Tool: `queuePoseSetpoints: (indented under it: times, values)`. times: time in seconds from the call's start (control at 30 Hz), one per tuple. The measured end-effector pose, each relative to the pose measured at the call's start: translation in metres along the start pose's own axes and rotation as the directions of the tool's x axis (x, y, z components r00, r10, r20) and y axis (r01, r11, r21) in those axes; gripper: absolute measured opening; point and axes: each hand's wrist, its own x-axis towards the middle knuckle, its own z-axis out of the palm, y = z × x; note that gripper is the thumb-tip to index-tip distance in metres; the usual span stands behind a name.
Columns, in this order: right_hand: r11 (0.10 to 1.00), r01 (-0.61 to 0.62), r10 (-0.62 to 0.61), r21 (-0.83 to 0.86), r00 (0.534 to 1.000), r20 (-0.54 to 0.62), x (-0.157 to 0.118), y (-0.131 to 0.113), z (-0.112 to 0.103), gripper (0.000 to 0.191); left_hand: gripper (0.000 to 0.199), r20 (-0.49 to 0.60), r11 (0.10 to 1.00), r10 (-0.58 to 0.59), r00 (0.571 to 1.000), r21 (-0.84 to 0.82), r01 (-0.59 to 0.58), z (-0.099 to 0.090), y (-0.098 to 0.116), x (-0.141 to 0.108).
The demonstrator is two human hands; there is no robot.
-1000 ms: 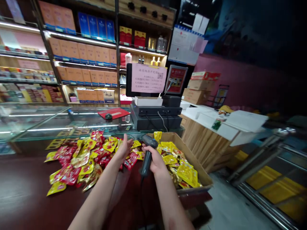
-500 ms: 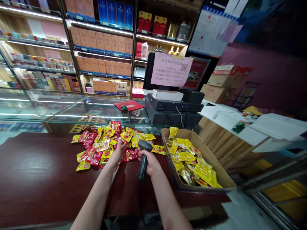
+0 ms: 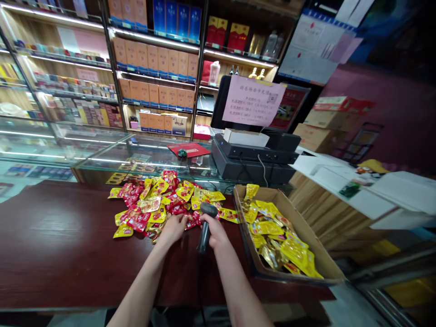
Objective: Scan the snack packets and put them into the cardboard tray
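Note:
In the head view my right hand (image 3: pixel 215 230) is wrapped round the handle of a black barcode scanner (image 3: pixel 204 234), its head pointing away from me. My left hand (image 3: pixel 175 228) rests at the near edge of a heap of snack packets (image 3: pixel 150 204), red and yellow, lying on the dark table. Its fingers are curled together beside a red packet (image 3: pixel 193 220); what they pinch, if anything, is hidden. Right of the scanner stands an open cardboard box (image 3: pixel 315 236), holding many yellow and gold snack packets (image 3: pixel 265 227).
A glass counter (image 3: pixel 153 159) runs behind the dark wooden table (image 3: pixel 68 245). On it are a red mat (image 3: pixel 195 149) with a mouse (image 3: pixel 182 153) and a monitor (image 3: pixel 221 100) on black equipment (image 3: pixel 252 165). The scanner's cable (image 3: pixel 200 286) hangs towards me.
My left hand has gone from outstretched fingers over the packets to curled fingers lower at the heap's near edge. The scanner stays in my right hand. The view has shifted slightly left.

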Motion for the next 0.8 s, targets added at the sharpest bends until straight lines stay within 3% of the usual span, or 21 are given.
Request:
queuePoseSetpoints:
  times: [0.17,0.27,0.43,0.53,0.67,0.73,0.8]
  values:
    - [1.0,-0.028,0.028,0.004,0.998,0.055,-0.003,-0.003,-0.001,0.013,0.037,0.036,0.995,-0.027,0.999,-0.094,0.03,0.003,0.008,-0.005]
    - [0.996,-0.057,0.045,0.072,0.985,0.169,-0.016,-0.009,-0.001,0.017,0.047,0.113,0.943,-0.105,0.988,-0.305,0.135,0.004,0.014,-0.008]
    - [0.981,0.075,-0.12,0.178,0.959,0.257,-0.038,-0.016,0.002,0.014,0.041,0.249,0.586,-0.082,0.965,-0.771,0.249,0.007,0.028,-0.013]
    - [0.963,0.176,-0.224,0.204,0.944,0.244,-0.041,-0.016,0.0,0.013,0.022,0.262,0.44,-0.056,0.964,-0.86,0.259,0.008,0.035,-0.013]
    - [0.943,0.26,-0.28,0.208,0.958,0.071,-0.039,-0.016,-0.007,0.016,0.015,0.328,0.257,-0.055,0.943,-0.908,0.331,0.015,0.04,-0.012]
    - [0.945,0.255,-0.262,0.202,0.965,0.007,-0.039,-0.017,-0.011,0.019,0.017,0.363,0.213,-0.066,0.929,-0.905,0.368,0.022,0.04,-0.011]
    - [0.948,0.224,-0.236,0.224,0.971,0.028,-0.04,-0.02,-0.014,0.021,0.017,0.354,0.253,-0.092,0.931,-0.896,0.366,0.029,0.038,-0.009]
